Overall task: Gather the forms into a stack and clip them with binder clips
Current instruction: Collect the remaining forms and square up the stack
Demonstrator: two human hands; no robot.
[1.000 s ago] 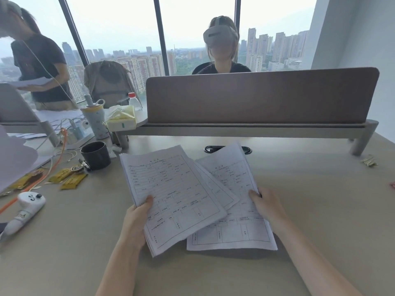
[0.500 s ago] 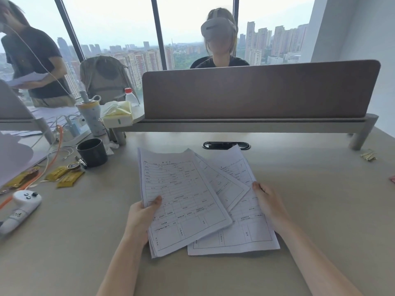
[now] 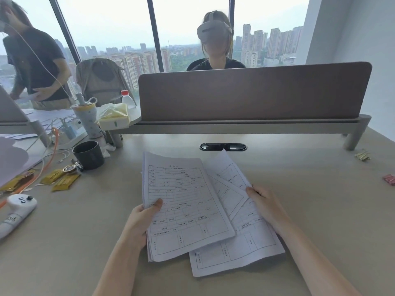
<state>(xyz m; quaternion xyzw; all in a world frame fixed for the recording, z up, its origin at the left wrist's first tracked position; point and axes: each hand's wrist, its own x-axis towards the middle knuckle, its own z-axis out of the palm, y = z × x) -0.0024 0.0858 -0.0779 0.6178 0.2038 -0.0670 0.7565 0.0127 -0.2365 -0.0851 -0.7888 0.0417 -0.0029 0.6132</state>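
Observation:
Several printed forms (image 3: 181, 201) are fanned out just above the beige desk (image 3: 320, 189) in front of me. My left hand (image 3: 141, 221) grips the left edge of the top bundle, thumb on the page. My right hand (image 3: 265, 206) holds the right edge of the lower sheets (image 3: 245, 246), which stick out to the right and below. A small heap of gold binder clips (image 3: 362, 155) lies at the far right of the desk, and a pink clip (image 3: 389, 179) sits at the right edge.
A dark mug (image 3: 88, 154), yellow packets (image 3: 61, 180), a white controller (image 3: 17, 210) and cables crowd the left side. A brown divider panel (image 3: 252, 92) on a shelf closes the back. A cable grommet (image 3: 223, 146) lies behind the forms. Two people stand or sit beyond.
The top bundle has swung clockwise to nearly upright and moved closer over the lower sheets. Both hands have kept their hold on the paper edges.

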